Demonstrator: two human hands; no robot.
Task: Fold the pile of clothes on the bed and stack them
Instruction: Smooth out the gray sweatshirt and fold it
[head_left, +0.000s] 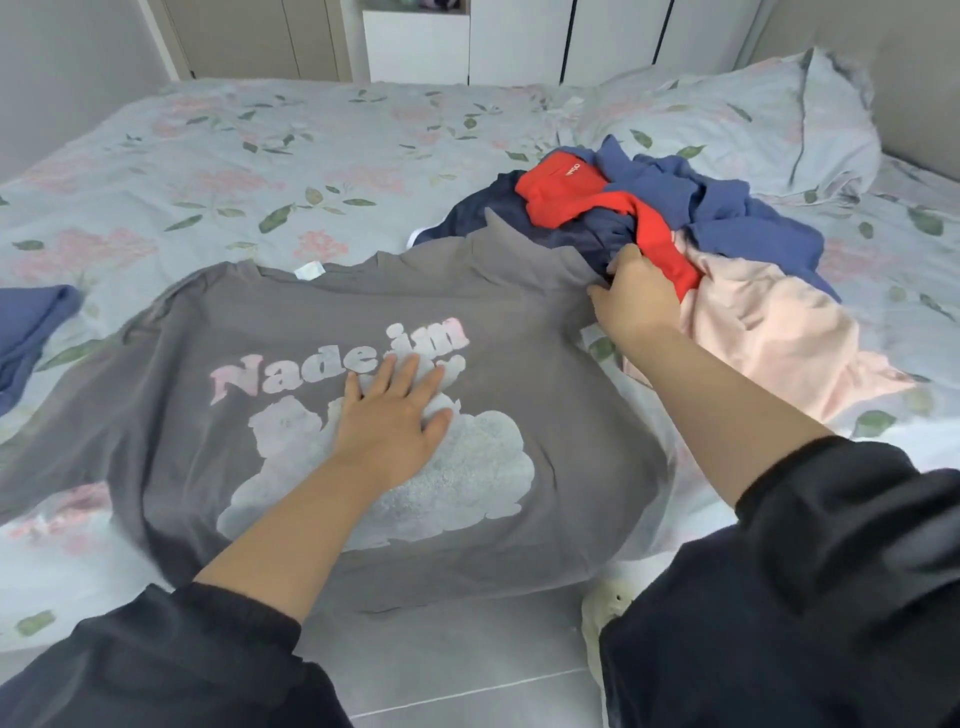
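Grey tee (182, 395) lies spread print-up on bed (234, 156), hem hanging over near edge. Left hand (395, 415) lies flat on print, fingers straight and spread, holding nothing. Right hand (636, 304) is curled round tee's sleeve at pile's edge. Pile (727, 208) (red, blue, navy, pink) is heaped at right, near pillow (753, 114). Blue garment (31, 322) lies far left, apart.

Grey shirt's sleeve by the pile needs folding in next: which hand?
Right, probably. The right hand sits at that sleeve beside the pile; the left hand lies flat on the grey shirt, pinning it.
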